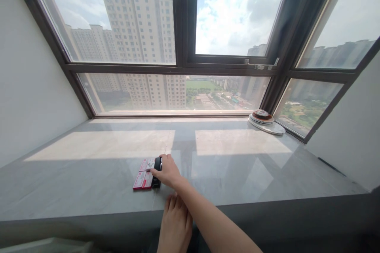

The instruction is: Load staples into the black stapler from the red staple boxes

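Note:
My right hand (168, 171) reaches out over the grey stone windowsill (89, 182) and its fingers are closed round a small black object (157, 165) that rests on the sill. Right beside it, to the left, lie two red and white cards (144, 174), one in front of the other. My left hand (175, 224) rests flat at the sill's near edge, fingers stretched out together, holding nothing. It lies under my right forearm.
A stack of round plates or discs (265, 120) stands at the back right of the sill by the window frame. Large windows (184, 47) rise behind the sill. White walls close it in on the left and right.

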`<state>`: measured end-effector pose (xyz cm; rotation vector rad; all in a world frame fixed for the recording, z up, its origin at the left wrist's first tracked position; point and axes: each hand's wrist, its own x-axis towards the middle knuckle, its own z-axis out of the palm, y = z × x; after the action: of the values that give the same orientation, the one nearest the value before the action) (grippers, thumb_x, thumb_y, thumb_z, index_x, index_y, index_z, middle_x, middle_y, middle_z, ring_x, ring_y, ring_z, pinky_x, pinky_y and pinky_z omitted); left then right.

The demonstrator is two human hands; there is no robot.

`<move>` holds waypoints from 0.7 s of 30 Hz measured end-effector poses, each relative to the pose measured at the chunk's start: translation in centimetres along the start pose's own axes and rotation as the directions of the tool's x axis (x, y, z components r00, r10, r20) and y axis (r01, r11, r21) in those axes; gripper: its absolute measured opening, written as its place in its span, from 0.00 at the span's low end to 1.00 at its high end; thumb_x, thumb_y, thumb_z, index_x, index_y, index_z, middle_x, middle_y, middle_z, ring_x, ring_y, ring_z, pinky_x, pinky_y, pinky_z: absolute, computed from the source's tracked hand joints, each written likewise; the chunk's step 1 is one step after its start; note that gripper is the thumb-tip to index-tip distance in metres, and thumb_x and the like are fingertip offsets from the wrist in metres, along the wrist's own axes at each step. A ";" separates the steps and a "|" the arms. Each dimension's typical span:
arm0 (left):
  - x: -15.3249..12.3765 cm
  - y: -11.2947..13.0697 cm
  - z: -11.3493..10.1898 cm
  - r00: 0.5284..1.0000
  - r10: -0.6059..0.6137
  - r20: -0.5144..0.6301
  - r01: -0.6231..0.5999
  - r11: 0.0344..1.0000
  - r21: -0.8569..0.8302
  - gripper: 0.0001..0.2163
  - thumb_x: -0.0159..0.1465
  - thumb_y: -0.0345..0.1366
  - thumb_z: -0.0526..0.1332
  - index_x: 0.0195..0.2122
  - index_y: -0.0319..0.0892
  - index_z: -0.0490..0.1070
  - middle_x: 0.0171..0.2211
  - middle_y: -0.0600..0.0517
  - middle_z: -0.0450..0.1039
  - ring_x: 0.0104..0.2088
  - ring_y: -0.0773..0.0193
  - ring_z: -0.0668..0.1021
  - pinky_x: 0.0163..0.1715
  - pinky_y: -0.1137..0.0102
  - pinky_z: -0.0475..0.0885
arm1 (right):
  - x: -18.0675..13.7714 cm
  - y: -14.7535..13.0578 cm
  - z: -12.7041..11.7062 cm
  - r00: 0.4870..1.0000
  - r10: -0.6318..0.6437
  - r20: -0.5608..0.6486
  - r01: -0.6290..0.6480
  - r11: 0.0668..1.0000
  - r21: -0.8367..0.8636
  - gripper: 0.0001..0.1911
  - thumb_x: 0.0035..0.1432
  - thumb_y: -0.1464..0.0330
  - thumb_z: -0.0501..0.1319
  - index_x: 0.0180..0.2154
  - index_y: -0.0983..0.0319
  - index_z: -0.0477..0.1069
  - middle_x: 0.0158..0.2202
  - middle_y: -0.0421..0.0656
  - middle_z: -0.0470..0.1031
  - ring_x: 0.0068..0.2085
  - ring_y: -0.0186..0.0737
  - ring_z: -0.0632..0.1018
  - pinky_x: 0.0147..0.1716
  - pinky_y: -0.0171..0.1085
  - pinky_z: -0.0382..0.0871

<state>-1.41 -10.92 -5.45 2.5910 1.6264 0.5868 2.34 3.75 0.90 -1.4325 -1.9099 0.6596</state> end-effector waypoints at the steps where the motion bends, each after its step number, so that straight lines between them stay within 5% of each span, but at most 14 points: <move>1: -0.3 0.0 -0.3 0.999 -0.016 -0.028 0.015 1.000 -0.026 0.23 0.69 0.34 0.49 0.64 0.51 0.67 0.62 0.49 0.69 0.63 0.49 0.68 0.65 0.49 0.61 | -0.1 0.2 -0.7 0.999 -0.030 0.015 0.030 1.000 -0.006 0.30 0.54 0.55 0.67 0.56 0.57 0.67 0.53 0.46 0.68 0.54 0.49 0.70 0.53 0.44 0.66; 6: -0.2 0.3 -3.1 0.989 -0.120 -0.084 0.108 0.985 -0.138 0.19 0.73 0.37 0.46 0.56 0.52 0.73 0.50 0.48 0.75 0.52 0.53 0.75 0.51 0.56 0.72 | -3.5 3.6 -7.4 0.992 -0.100 0.079 0.109 0.986 -0.127 0.30 0.51 0.68 0.65 0.58 0.54 0.72 0.49 0.43 0.73 0.52 0.48 0.72 0.52 0.41 0.65; 9: 1.7 0.9 -4.2 0.978 -0.186 -0.098 0.173 0.977 -0.126 0.17 0.73 0.40 0.46 0.49 0.50 0.75 0.44 0.48 0.75 0.46 0.53 0.75 0.46 0.58 0.71 | -6.7 6.1 -10.5 0.999 -0.049 0.003 0.049 0.986 -0.162 0.29 0.58 0.73 0.56 0.60 0.52 0.71 0.51 0.43 0.76 0.53 0.45 0.73 0.59 0.43 0.60; 14: 5.1 1.8 -3.0 0.998 -0.031 -0.058 0.026 0.996 -0.089 0.18 0.71 0.41 0.53 0.61 0.52 0.68 0.59 0.49 0.69 0.58 0.52 0.69 0.56 0.56 0.66 | -10.0 7.5 -10.8 0.964 0.018 -0.265 -0.057 0.988 -0.140 0.22 0.60 0.67 0.59 0.55 0.52 0.74 0.58 0.42 0.74 0.63 0.48 0.68 0.69 0.54 0.36; 18: 6.2 1.8 -1.8 0.998 0.060 -0.017 -0.061 0.996 -0.067 0.22 0.71 0.42 0.52 0.66 0.51 0.61 0.67 0.50 0.61 0.65 0.52 0.63 0.64 0.55 0.58 | -9.3 6.9 -10.0 0.920 0.033 -0.392 -0.045 0.999 -0.021 0.15 0.59 0.63 0.61 0.48 0.54 0.78 0.53 0.44 0.78 0.59 0.48 0.73 0.69 0.54 0.44; 21: 6.4 1.2 -1.5 0.999 0.019 -0.039 -0.021 0.999 -0.048 0.22 0.72 0.43 0.51 0.67 0.51 0.60 0.68 0.50 0.59 0.65 0.52 0.63 0.64 0.55 0.58 | -7.9 7.5 -10.5 0.832 0.183 -0.523 0.010 0.939 0.345 0.18 0.60 0.58 0.61 0.48 0.58 0.76 0.49 0.47 0.79 0.51 0.48 0.78 0.60 0.50 0.64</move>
<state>1.57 -6.13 -1.90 2.5800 1.5784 0.6724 16.49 -1.62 0.83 -1.3124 -1.2207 0.5086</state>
